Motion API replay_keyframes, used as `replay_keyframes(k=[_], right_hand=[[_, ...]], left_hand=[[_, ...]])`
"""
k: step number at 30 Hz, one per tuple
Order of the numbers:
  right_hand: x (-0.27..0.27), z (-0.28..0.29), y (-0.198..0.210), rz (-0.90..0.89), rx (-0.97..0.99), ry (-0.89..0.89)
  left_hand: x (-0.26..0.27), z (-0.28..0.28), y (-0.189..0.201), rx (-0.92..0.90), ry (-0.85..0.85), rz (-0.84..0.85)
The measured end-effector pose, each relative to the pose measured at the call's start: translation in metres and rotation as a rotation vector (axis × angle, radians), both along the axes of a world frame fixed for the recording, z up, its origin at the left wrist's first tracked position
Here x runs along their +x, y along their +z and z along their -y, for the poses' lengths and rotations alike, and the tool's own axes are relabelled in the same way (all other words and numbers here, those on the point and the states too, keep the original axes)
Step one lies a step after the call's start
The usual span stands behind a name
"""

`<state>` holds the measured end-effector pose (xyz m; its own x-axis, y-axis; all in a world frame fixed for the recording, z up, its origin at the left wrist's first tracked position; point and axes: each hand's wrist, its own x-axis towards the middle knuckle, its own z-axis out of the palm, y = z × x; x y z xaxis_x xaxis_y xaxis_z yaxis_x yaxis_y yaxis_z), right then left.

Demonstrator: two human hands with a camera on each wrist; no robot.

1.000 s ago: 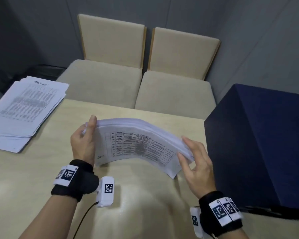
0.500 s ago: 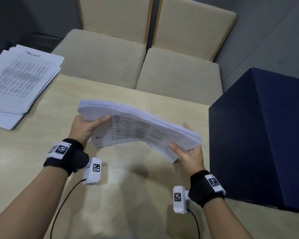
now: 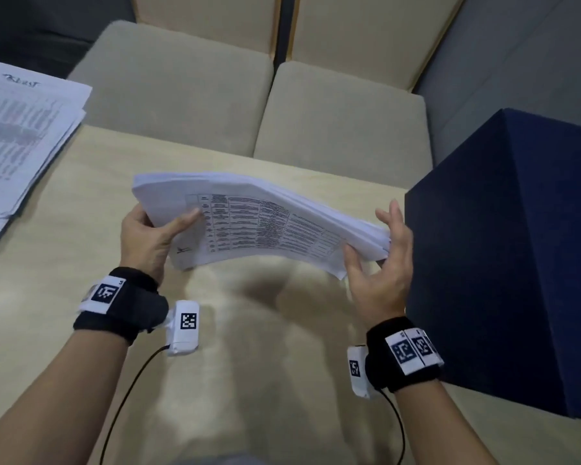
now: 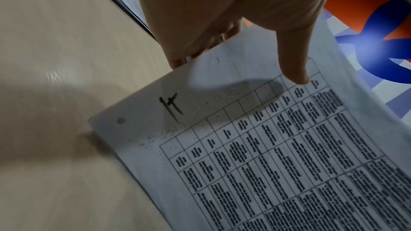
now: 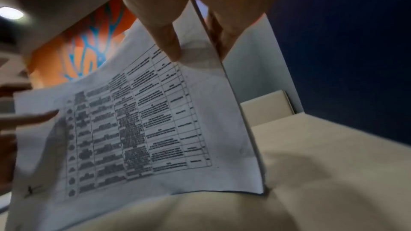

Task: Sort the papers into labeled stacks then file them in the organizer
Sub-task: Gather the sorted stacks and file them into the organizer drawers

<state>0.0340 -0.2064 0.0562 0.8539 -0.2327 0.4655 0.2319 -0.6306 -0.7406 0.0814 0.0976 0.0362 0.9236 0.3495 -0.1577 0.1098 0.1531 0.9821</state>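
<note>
Both hands are on the paper stack [image 3: 259,223], lifted clear of the tabletop [image 3: 81,297] at the middle of the scene. The left hand [image 3: 148,239] has a firm grip on the stack's left end, thumb on the top sheet and fingers underneath. The right hand [image 3: 379,266] is looser at the right end: thumb against the near corner, fingers spread up beside the short edge, more steadying than clamping. My read is that this is the squaring-up step, getting one sorted bundle even before it is filed. The next move, I'd judge, calls for a proper right-hand hold, then a carry toward the dark blue box [image 3: 510,263] just to the right, presumably the organizer.

The bundle is thick, sagging toward the right, sheets fanned slightly along the far edge. Its top sheet carries a printed table and a handwritten mark at the near-left corner. A second pile of papers [image 3: 17,142] lies flat at the far left.
</note>
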Motion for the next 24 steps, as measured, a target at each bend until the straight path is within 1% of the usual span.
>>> replay_keyframes(k=[2, 5, 7, 10, 12, 14, 15, 17, 18, 19, 20, 24], right_hand=[[-0.001, 0.001, -0.001, 0.091, -0.102, -0.008], [-0.002, 0.006, -0.003, 0.192, -0.195, 0.0], [-0.002, 0.011, -0.005, 0.196, -0.223, 0.011], [-0.002, 0.016, -0.004, 0.204, -0.212, 0.012], [-0.001, 0.015, 0.001, 0.21, -0.257, 0.057], [0.0, 0.014, 0.002, 0.122, -0.253, 0.086], [0.001, 0.015, 0.0, 0.036, -0.176, 0.072], [0.005, 0.014, 0.0, -0.174, 0.13, 0.04], [0.008, 0.011, 0.003, -0.254, 0.258, 0.04], [0.011, 0.007, 0.007, -0.297, 0.331, 0.041], [0.014, 0.003, 0.012, -0.31, 0.371, 0.046], [0.02, -0.013, 0.022, -0.225, 0.49, 0.099]], left_hand=[[0.003, 0.0, -0.004, -0.009, -0.005, -0.009], [0.005, 0.001, -0.007, -0.018, -0.002, -0.004], [0.006, 0.0, -0.008, -0.019, -0.016, 0.001], [0.008, -0.001, -0.009, -0.021, -0.017, -0.02], [0.007, -0.002, -0.011, -0.014, -0.02, -0.028], [0.007, -0.002, -0.01, -0.006, -0.024, -0.031], [0.007, -0.001, -0.009, -0.007, -0.031, -0.031], [0.008, 0.001, -0.005, -0.009, -0.049, -0.024], [0.008, 0.001, -0.002, -0.007, -0.056, -0.016], [0.008, 0.002, 0.002, -0.005, -0.055, -0.006], [0.009, 0.001, 0.005, -0.004, -0.048, 0.012], [0.009, -0.003, 0.008, 0.006, 0.012, 0.058]])
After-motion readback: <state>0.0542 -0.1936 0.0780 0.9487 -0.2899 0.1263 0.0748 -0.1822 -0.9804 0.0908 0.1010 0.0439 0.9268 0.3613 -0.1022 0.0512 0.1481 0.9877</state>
